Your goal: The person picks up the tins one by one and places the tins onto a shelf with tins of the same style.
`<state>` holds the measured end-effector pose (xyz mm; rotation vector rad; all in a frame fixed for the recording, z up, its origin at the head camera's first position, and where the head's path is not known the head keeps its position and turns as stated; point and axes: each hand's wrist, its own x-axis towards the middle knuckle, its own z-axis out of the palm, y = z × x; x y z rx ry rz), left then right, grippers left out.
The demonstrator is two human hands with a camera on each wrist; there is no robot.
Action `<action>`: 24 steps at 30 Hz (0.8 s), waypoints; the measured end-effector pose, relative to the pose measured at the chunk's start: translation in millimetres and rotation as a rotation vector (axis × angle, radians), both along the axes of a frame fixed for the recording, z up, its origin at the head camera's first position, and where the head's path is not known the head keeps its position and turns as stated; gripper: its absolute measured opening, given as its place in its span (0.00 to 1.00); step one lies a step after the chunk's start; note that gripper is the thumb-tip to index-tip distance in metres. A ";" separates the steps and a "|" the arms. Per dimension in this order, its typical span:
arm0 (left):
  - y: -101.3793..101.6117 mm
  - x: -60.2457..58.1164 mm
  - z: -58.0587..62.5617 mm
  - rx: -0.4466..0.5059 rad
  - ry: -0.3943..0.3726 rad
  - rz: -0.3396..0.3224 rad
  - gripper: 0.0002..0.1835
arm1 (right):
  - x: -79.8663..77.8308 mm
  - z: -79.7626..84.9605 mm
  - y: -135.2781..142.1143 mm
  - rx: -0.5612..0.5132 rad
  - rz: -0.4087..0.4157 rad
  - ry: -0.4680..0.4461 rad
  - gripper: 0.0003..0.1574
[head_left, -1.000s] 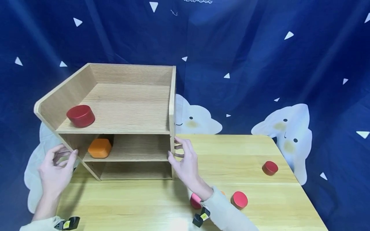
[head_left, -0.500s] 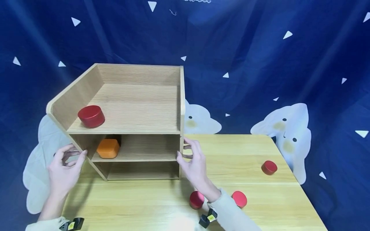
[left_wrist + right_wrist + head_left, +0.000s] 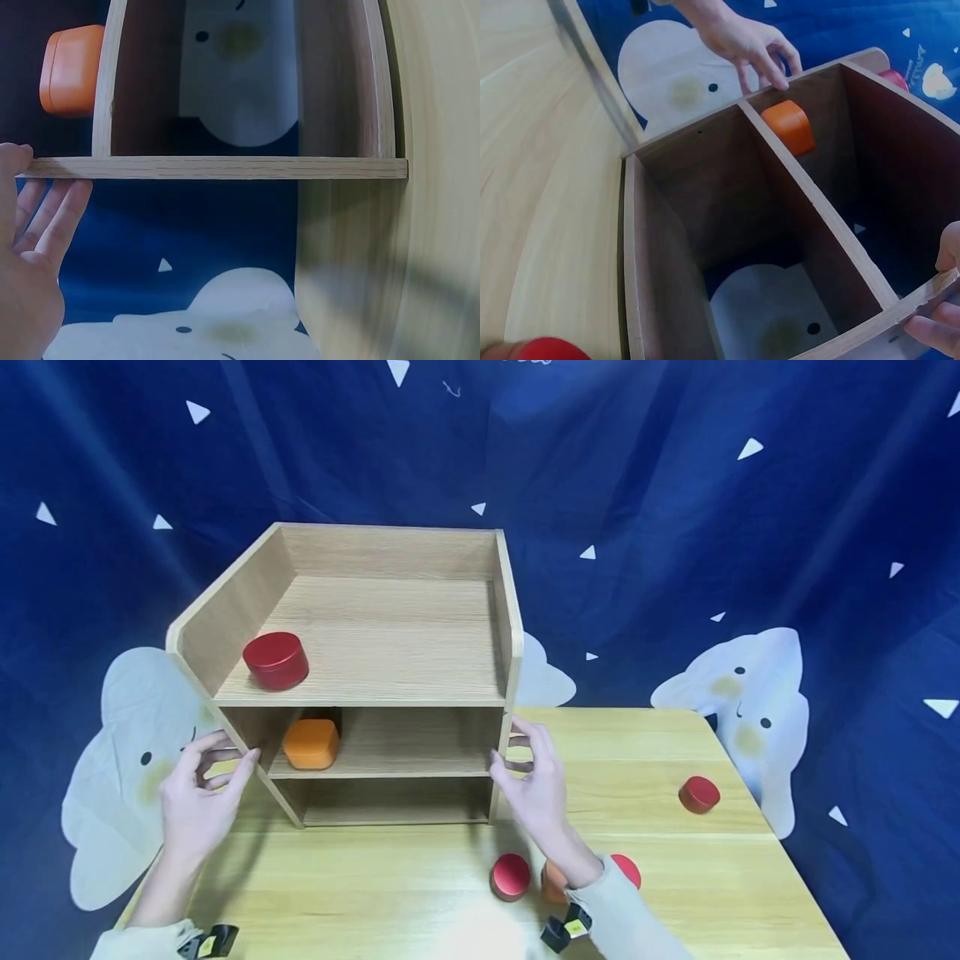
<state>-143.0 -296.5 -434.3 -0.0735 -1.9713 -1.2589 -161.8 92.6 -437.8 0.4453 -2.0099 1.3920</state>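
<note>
A light wooden shelf unit stands on the table between both hands. My left hand pinches the front edge of its left side panel, thumb in front and fingers behind. On the opposite panel my right hand grips the front edge at nearly the same height. A red round tin sits on the top board near the left wall. Below it, an orange rounded box rests at the left of the middle compartment. In the left wrist view, the fingers lie along the panel's outer side.
A red round tin lies before the unit's right front corner. Close to my right forearm are an orange item and another red tin, both partly covered. One more red tin is farther right. A blue curtain hangs behind the table.
The shelf unit has slid steadily right across the table, with both hands holding its sides. The red tin and orange box on it have moved along with it.
</note>
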 end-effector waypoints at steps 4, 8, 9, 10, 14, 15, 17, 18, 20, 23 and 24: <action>7.2 0.9 1.3 0.006 -0.004 -0.023 0.21 | 0.4 1.5 8.5 0.002 -0.009 -0.006 0.33; 14.2 3.3 2.7 0.004 -0.033 -0.033 0.21 | 1.1 1.5 16.5 0.009 -0.022 -0.001 0.33; 16.1 3.8 3.1 0.004 -0.039 -0.038 0.21 | 1.3 1.4 18.5 0.012 -0.027 -0.001 0.33; 17.7 4.1 3.3 0.001 -0.044 -0.040 0.21 | 1.5 1.0 20.2 0.013 -0.029 -0.004 0.33; 23.8 3.8 2.6 -0.013 -0.059 -0.061 0.21 | 1.7 0.3 27.7 0.021 -0.049 -0.003 0.32; 25.9 3.6 2.8 -0.013 -0.060 -0.069 0.21 | 1.5 0.1 29.9 0.023 -0.056 -0.001 0.32; 29.7 2.2 2.4 -0.020 -0.047 -0.085 0.21 | 0.9 -0.2 34.5 0.025 -0.071 0.004 0.31; 31.9 1.7 2.4 -0.020 -0.040 -0.094 0.21 | 0.6 -0.7 36.7 0.026 -0.078 0.006 0.31; 36.0 0.5 1.8 -0.021 -0.020 -0.109 0.21 | 0.4 -0.8 41.1 0.026 -0.091 0.007 0.30; 41.7 -0.5 0.1 -0.029 0.008 -0.122 0.21 | 1.4 -0.6 46.4 0.016 -0.103 0.002 0.30; 43.6 -0.4 -0.3 -0.028 0.012 -0.123 0.21 | 1.7 -0.8 48.1 0.016 -0.107 0.002 0.30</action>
